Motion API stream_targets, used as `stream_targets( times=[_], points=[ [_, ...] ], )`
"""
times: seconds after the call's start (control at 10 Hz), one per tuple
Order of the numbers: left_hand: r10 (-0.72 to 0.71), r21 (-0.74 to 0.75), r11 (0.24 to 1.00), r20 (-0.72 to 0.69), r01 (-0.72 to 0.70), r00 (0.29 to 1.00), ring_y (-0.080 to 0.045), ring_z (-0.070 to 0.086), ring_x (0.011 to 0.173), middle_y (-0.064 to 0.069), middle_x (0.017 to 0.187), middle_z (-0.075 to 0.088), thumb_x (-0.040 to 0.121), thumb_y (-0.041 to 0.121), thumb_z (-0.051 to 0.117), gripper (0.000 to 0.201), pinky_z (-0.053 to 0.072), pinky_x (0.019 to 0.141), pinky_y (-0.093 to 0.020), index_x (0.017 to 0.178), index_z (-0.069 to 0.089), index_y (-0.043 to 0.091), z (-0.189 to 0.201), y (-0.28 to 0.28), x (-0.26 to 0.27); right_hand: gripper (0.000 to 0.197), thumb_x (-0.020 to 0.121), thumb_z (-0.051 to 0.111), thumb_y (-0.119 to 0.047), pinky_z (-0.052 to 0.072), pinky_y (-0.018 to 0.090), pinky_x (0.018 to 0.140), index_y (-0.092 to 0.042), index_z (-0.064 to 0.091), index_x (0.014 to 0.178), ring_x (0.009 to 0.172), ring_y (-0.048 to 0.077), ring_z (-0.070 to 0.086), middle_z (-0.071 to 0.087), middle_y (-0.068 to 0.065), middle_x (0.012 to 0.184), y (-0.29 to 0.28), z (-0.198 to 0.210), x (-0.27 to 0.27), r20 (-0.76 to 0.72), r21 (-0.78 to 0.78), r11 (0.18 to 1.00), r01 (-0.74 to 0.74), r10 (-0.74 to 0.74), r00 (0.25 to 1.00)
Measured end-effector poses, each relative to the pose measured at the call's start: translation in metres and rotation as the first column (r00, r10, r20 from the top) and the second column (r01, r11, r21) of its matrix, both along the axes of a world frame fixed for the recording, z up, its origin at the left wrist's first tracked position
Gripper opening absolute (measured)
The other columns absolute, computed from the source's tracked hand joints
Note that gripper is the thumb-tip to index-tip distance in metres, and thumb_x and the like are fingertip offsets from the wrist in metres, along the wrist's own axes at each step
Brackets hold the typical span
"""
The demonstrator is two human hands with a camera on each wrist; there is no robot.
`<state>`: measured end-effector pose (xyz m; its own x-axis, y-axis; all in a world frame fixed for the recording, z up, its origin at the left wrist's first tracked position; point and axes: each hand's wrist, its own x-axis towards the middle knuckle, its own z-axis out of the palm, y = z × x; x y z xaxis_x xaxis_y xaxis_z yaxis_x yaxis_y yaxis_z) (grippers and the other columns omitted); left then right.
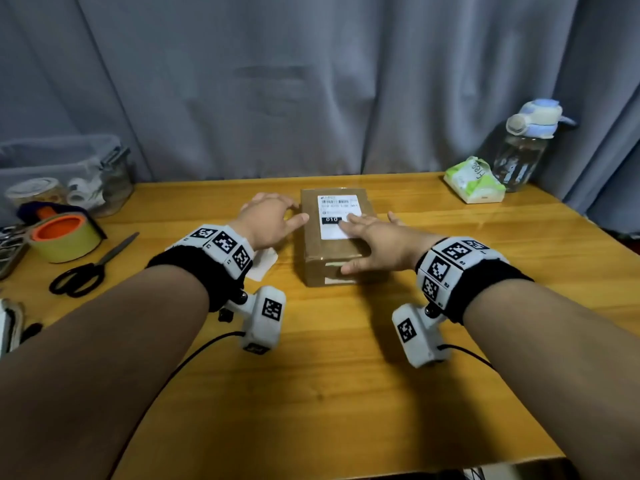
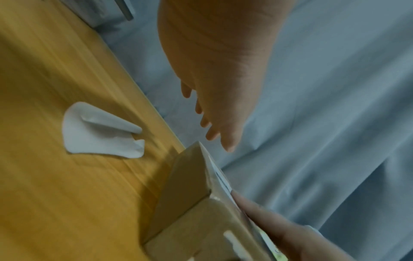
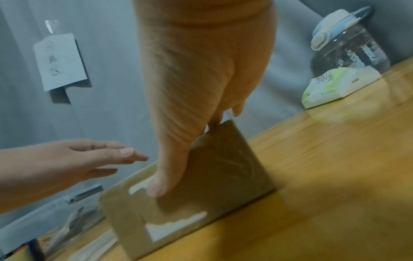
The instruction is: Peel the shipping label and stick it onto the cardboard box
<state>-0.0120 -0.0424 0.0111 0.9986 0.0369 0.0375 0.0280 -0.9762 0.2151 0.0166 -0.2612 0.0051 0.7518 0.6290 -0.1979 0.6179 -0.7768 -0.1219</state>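
Observation:
A brown cardboard box (image 1: 311, 244) lies mid-table with the white shipping label (image 1: 334, 206) on its top face. My right hand (image 1: 370, 233) lies flat on the box, straight fingers pressing the label's near right part, thumb down over the near face (image 3: 223, 167). Left of the box hovers my left hand (image 1: 273, 216), fingers spread and relaxed, thumb close to the box's left edge, holding nothing. From the right wrist, that left hand (image 3: 67, 162) shows apart from the box. The peeled white backing paper (image 2: 100, 136) lies on the table left of the box (image 2: 185, 185).
An orange-cored tape roll (image 1: 64, 237), black scissors (image 1: 90, 268) and a clear bin (image 1: 69, 168) sit at the left. A tissue pack (image 1: 474, 183) and water bottle (image 1: 526, 147) stand at the back right. A grey curtain hangs behind the wooden table (image 1: 346, 375).

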Motion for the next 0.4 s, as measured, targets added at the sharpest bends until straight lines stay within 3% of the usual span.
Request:
stream_targets(
  times=[0.1, 0.2, 0.3, 0.4],
  points=[
    [0.044, -0.062, 0.997, 0.023, -0.043, 0.999, -0.029, 0.036, 0.134, -0.008, 0.139, 0.051, 0.091, 0.048, 0.043, 0.049, 0.028, 0.113, -0.043, 0.128, 0.053, 0.018, 0.001, 0.005, 0.003, 0.077, 0.081, 0.059, -0.055, 0.019, 0.049, 0.117, -0.026, 0.027, 0.144, 0.139, 0.024, 0.031, 0.03, 0.001, 0.154, 0.017, 0.0, 0.01, 0.073, 0.062, 0.996, 0.057, -0.061, 0.995],
    [0.097, -0.101, 0.991, 0.071, -0.09, 0.993, -0.031, 0.041, 0.13, -0.011, 0.134, 0.055, 0.092, 0.041, 0.046, 0.043, 0.035, 0.109, -0.04, 0.124, 0.056, 0.015, 0.011, 0.009, 0.008, 0.061, 0.084, 0.06, -0.044, 0.035, 0.045, 0.109, -0.026, 0.038, 0.138, 0.128, 0.026, 0.046, 0.048, 0.001, 0.142, 0.037, 0.002, 0.015, 0.111, 0.061, 0.996, 0.068, -0.074, 0.991],
    [0.103, -0.091, 0.992, 0.152, -0.089, 0.983, -0.032, 0.048, 0.124, -0.012, 0.129, 0.059, 0.091, 0.039, 0.047, 0.04, 0.039, 0.105, -0.041, 0.119, 0.059, 0.014, 0.019, 0.017, 0.017, 0.057, 0.084, 0.06, -0.044, 0.044, 0.042, 0.102, -0.024, 0.044, 0.135, 0.12, 0.025, 0.052, 0.054, 0.001, 0.134, 0.048, 0.007, 0.023, 0.097, 0.075, 0.993, 0.088, -0.096, 0.991],
    [0.106, -0.093, 0.992, 0.192, -0.09, 0.976, -0.032, 0.048, 0.123, -0.011, 0.127, 0.06, 0.091, 0.041, 0.046, 0.04, 0.039, 0.105, -0.042, 0.118, 0.059, 0.015, 0.023, 0.023, 0.025, 0.06, 0.083, 0.054, -0.055, 0.046, 0.039, 0.099, -0.024, 0.047, 0.133, 0.118, 0.025, 0.054, 0.057, 0.003, 0.133, 0.052, 0.012, 0.031, 0.079, 0.131, 0.98, 0.148, -0.159, 0.984]
  ],
)
